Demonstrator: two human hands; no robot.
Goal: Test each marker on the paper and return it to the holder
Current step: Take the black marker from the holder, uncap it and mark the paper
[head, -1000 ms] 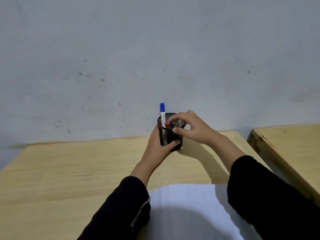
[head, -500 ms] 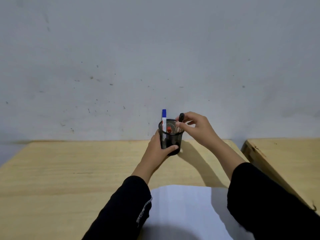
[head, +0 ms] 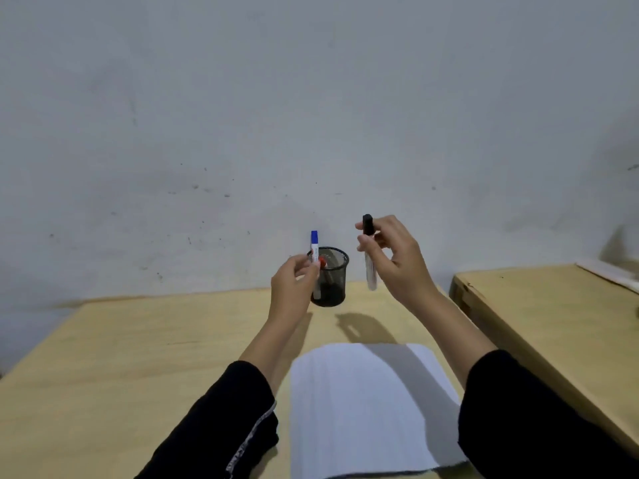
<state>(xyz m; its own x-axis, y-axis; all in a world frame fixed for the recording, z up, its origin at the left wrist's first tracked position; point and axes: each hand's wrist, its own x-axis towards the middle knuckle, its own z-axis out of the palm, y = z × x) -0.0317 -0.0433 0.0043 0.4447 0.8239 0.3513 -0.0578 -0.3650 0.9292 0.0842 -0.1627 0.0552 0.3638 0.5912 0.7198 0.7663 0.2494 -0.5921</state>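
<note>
A black mesh holder (head: 332, 285) stands on the wooden table (head: 138, 357) near the wall. A blue-capped marker (head: 314, 243) sticks up from its left side, and a red cap (head: 322, 261) shows inside the rim. My right hand (head: 397, 264) holds a white marker with a black cap (head: 368, 252) upright in the air, just right of the holder and clear of it. My left hand (head: 292, 285) hovers at the holder's left side with its fingers loosely curled and apart; it overlaps the holder's edge, and no grip on it shows. A white sheet of paper (head: 363, 409) lies close to me.
A second wooden table (head: 553, 323) stands to the right across a narrow gap, with a pale strip (head: 612, 271) at its far edge. A grey wall (head: 311, 115) rises right behind the holder. Bare wood stretches left of the paper.
My right hand has pulled the black-capped marker up out of the holder and moved it to the right. My left hand has let go of the holder and drawn back a little.
</note>
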